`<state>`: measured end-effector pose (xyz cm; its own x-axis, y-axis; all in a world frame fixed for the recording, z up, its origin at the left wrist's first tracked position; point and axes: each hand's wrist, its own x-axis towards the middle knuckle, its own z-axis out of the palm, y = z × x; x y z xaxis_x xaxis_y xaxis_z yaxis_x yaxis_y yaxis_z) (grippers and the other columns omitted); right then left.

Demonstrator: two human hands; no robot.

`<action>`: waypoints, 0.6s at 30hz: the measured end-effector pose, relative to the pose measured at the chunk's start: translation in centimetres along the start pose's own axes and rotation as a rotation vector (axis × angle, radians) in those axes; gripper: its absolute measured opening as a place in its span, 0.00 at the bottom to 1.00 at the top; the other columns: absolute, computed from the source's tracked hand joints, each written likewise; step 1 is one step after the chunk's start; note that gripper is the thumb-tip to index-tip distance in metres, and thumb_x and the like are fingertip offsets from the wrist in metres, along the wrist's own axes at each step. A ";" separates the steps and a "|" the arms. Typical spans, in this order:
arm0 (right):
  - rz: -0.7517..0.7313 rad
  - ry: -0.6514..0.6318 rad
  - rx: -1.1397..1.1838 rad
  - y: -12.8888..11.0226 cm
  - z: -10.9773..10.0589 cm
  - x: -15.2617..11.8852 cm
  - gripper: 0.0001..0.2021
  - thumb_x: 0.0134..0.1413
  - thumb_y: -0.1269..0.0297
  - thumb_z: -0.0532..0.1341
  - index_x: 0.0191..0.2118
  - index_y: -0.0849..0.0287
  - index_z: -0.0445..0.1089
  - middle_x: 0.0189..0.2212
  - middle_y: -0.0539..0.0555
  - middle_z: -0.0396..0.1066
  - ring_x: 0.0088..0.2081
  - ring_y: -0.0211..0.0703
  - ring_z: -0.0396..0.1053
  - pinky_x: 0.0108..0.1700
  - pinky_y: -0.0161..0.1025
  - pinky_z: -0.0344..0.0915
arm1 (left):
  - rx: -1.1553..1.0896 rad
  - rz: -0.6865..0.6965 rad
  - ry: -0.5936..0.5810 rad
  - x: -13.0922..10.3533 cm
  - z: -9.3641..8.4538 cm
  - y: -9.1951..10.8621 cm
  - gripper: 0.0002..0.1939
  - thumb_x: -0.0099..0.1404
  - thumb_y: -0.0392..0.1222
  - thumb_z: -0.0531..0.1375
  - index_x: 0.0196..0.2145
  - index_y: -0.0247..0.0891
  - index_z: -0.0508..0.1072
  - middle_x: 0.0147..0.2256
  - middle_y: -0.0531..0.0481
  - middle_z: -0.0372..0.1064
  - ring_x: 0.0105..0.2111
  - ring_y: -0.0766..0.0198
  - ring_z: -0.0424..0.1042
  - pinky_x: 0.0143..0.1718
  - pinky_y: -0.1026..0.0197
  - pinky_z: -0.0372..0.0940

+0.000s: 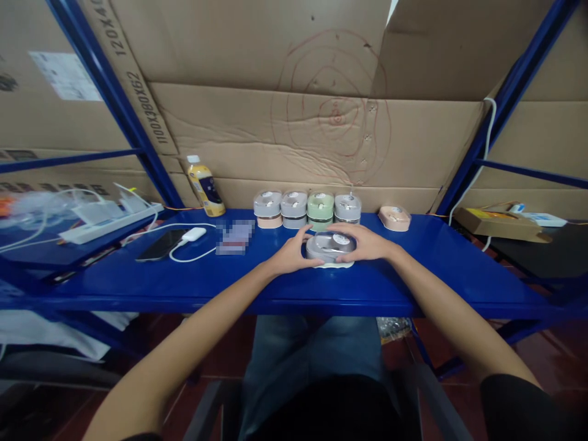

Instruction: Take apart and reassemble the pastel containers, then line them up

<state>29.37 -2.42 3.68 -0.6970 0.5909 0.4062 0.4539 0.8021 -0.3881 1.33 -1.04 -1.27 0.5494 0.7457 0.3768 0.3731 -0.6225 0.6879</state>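
The grey oval container (pixel 331 244), at the centre of the clock here with 12 o'clock pointing away from the person, sits between both hands near the front edge of the blue table (pixel 220 283). The left hand (pixel 294 253) comes in from 9 o'clock, thumb and fingers spread in a wide C: the thumb lies along the near side around 7 to 8 o'clock, the fingertips curl toward the far side around 10 to 11, and a small gap shows by the palm. The right hand (pixel 367 243) mirrors it from 3 o'clock, fingers reaching over the far rim around 1 and thumb against the near side around 5. Both grips are parted just to the container's depth and have hold of it together; whether its pale base (pixel 339 265) bears on the table or is slightly raised, I cannot tell. A row of stacked containers (pixel 320 207) stands just beyond, from 11 to 12 o'clock, and a peach container (pixel 395 218) lies at 2. A yellow bottle (pixel 206 188) stands at 10, a phone (pixel 157 246) at 9.
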 end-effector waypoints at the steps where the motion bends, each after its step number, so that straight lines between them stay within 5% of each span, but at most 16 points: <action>1: -0.022 -0.032 0.007 -0.1 0.1 0.5 0.42 0.49 0.48 0.76 0.70 0.49 0.66 0.67 0.59 0.69 0.67 0.60 0.68 0.69 0.61 0.63 | -0.044 -0.002 -0.007 0.0 0.2 -0.2 0.63 0.52 0.55 0.77 0.75 0.40 0.49 0.62 0.32 0.70 0.64 0.38 0.70 0.66 0.35 0.62; 7: -0.017 -0.131 0.021 -0.1 0.3 2.0 0.42 0.49 0.49 0.76 0.69 0.47 0.67 0.68 0.57 0.69 0.67 0.59 0.68 0.68 0.60 0.64 | -0.103 0.008 -0.038 -0.1 0.5 -0.4 0.68 0.49 0.53 0.78 0.76 0.40 0.44 0.65 0.28 0.66 0.66 0.37 0.67 0.69 0.33 0.58; 18: 0.028 -0.158 0.040 -0.5 0.2 1.8 0.41 0.50 0.49 0.75 0.70 0.47 0.67 0.64 0.57 0.72 0.64 0.60 0.70 0.67 0.59 0.66 | 0.125 0.019 -0.078 -0.4 0.4 0.4 0.67 0.53 0.53 0.75 0.77 0.38 0.39 0.67 0.28 0.64 0.68 0.33 0.64 0.67 0.34 0.61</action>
<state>27.79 -1.80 4.39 -0.7643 0.5898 0.2608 0.4543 0.7794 -0.4314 1.59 -1.65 -1.40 0.6120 0.7157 0.3366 0.4494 -0.6649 0.5966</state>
